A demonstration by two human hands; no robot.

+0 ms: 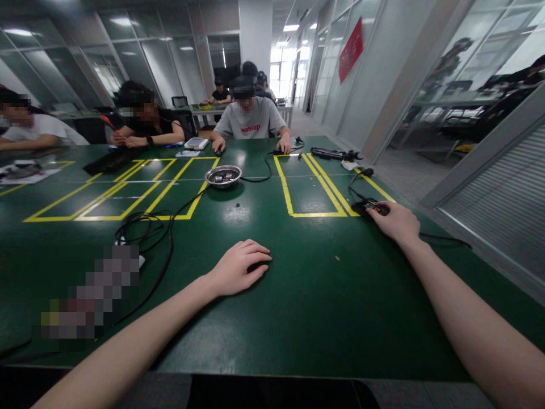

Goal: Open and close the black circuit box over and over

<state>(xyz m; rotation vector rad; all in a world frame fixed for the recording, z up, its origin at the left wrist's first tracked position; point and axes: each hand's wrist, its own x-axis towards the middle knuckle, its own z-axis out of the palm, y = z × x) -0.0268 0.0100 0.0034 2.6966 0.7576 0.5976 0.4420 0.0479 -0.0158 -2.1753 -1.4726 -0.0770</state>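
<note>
My left hand [242, 267] rests palm down on the green table [298, 307], fingers stretched out and slightly bent, with nothing visible in it. Out to the right, my right hand [398, 218] has its fingers on a small black object with orange marks [372, 207]. My hand partly covers this object, and its exact kind is not clear. A black cable [352, 182] runs from near it to a dark end piece [367, 171] farther back. Another black cord [447, 237] emerges on the right beside my wrist.
A metal bowl [223, 176] with small shiny parts stands mid-table. Yellow tape [317, 215] marks rectangles. Black cables [170, 244] loop at left near a pixelated item [93, 289]. A folded black tripod-like thing [332, 153] lies at the back. Co-workers sit opposite, one in a grey shirt [251, 119].
</note>
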